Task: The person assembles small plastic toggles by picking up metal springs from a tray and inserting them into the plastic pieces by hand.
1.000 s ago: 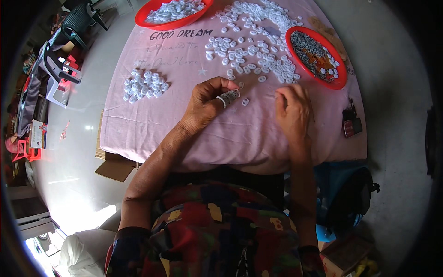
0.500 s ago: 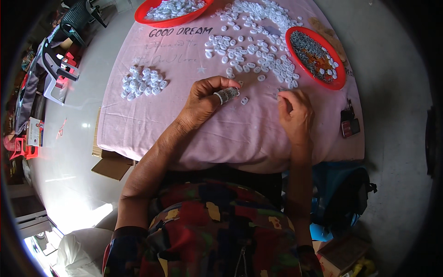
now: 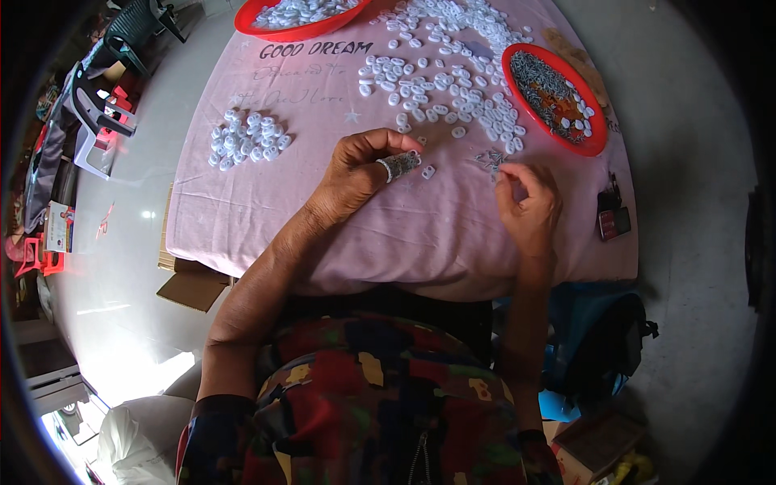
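Note:
My left hand [image 3: 353,174] pinches a small white plastic piece [image 3: 419,153] between thumb and forefinger; the fingers hide most of it. A grey speckled wrap covers that thumb. Just beyond the fingertips another white piece [image 3: 428,172] lies on the pink cloth. On the right, my right hand [image 3: 531,202] is closed, with thumb and forefinger together beside a small heap of grey metal pins or screws [image 3: 491,158]. Whatever is between those fingertips is too small to make out. Many oval white plastic pieces [image 3: 461,101] are spread beyond both hands.
A red tray [image 3: 594,145] of metal pins and several white pieces stands at right. Another red basin [image 3: 301,34] of white pieces is at the far left. A separate white pile [image 3: 249,139] sits on the cloth's left. A small dark device [image 3: 614,223] lies at the right edge.
My right hand has drawn back slightly to the right and nearer to me, uncovering the small metal heap. My left hand keeps its pinch nearly in place.

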Tool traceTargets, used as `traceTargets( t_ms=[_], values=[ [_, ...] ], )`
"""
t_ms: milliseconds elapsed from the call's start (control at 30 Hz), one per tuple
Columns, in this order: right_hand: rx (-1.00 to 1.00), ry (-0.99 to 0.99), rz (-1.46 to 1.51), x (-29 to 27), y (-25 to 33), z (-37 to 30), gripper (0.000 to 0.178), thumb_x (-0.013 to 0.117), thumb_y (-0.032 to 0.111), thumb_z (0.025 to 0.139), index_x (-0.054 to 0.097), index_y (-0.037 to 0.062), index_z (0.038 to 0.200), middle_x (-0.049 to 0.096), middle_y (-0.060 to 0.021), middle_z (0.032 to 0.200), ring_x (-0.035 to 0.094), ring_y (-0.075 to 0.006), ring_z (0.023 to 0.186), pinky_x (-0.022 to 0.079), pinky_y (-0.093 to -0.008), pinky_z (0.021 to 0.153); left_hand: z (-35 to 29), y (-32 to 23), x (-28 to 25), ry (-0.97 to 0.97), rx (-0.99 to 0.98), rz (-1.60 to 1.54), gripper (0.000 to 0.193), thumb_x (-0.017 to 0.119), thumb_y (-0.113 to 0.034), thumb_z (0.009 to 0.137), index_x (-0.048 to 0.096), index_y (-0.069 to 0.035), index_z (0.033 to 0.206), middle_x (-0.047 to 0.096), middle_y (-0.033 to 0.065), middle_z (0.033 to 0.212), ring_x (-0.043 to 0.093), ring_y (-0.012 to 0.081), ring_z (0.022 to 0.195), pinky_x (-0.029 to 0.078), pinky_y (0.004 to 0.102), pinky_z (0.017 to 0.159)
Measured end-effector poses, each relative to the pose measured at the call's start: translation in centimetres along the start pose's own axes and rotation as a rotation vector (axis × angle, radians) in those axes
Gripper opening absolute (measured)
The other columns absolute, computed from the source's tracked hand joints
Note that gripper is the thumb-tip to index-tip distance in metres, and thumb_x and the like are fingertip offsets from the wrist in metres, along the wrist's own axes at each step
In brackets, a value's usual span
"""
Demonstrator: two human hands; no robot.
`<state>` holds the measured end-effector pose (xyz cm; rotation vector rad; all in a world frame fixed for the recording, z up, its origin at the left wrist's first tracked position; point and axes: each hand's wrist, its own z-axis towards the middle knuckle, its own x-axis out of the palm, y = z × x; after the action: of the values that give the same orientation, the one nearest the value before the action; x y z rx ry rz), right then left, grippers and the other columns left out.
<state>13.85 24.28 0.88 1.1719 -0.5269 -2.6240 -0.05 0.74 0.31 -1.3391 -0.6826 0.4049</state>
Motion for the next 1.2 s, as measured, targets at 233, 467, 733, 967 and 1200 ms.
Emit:
traceTargets(
  t_ms=[233, 467, 733, 967, 1200],
  values=[
    [0.026, 0.076, 0.050, 0.9, -0.8, -0.7, 0.011, 0.065, 0.004, 0.082, 0.067, 0.0016, 0.093, 0.066, -0.0102, 0.084, 0.063, -0.0192, 0.068, 0.050, -0.0290, 0.063, 0.1, 0.0, 0.4, -0.030, -0.012, -0.116, 0.021, 0.060, -0.001, 0.091, 0.066, -0.001, 0.111, 0.065, -0.0002, 0.103, 0.058, 0.0056, 0.092, 0.045, 0.0206, 0.086],
    [0.198, 0.063, 0.257, 0.3, -0.2, -0.7, 0.010, 0.064, 0.006, 0.085, 0.066, 0.0016, 0.093, 0.064, -0.0044, 0.078, 0.058, -0.0103, 0.068, 0.044, -0.0239, 0.060, -0.1, -0.3, 0.2, 0.030, -0.010, -0.061, 0.020, 0.061, -0.003, 0.090, 0.067, -0.003, 0.110, 0.068, -0.0016, 0.095, 0.056, 0.0015, 0.078, 0.043, 0.0156, 0.069],
    [0.300, 0.173, 0.494, 0.7, 3.0, 0.0, 0.006, 0.063, 0.006, 0.087, 0.064, 0.0024, 0.092, 0.059, 0.0028, 0.075, 0.049, -0.0029, 0.067, 0.038, -0.0195, 0.060, -0.3, -0.7, 0.4, 0.070, -0.057, -0.124, 0.027, 0.058, -0.003, 0.087, 0.068, -0.003, 0.112, 0.070, 0.0009, 0.092, 0.055, 0.0019, 0.071, 0.040, 0.0154, 0.062],
    [0.415, 0.136, 0.993, 2.9, 6.4, 0.8, 0.011, 0.063, 0.009, 0.094, 0.064, 0.0002, 0.099, 0.059, 0.0042, 0.082, 0.048, -0.0013, 0.071, 0.036, -0.0154, 0.062, -0.4, -1.1, 0.5, 0.104, -0.122, -0.082, 0.034, 0.050, 0.008, 0.083, 0.066, 0.002, 0.113, 0.069, 0.0066, 0.101, 0.064, 0.0096, 0.091, 0.049, 0.0215, 0.074],
    [0.378, 0.165, 1.070, 4.4, 6.8, 0.1, 0.013, 0.063, 0.011, 0.094, 0.064, 0.0021, 0.103, 0.062, 0.0024, 0.086, 0.048, -0.0012, 0.072, 0.036, -0.0156, 0.063, -0.4, -0.5, 0.8, 0.098, -0.084, -0.118, 0.029, 0.055, 0.001, 0.085, 0.067, -0.001, 0.111, 0.070, 0.0036, 0.094, 0.060, 0.0048, 0.079, 0.046, 0.0176, 0.067]
  ],
)
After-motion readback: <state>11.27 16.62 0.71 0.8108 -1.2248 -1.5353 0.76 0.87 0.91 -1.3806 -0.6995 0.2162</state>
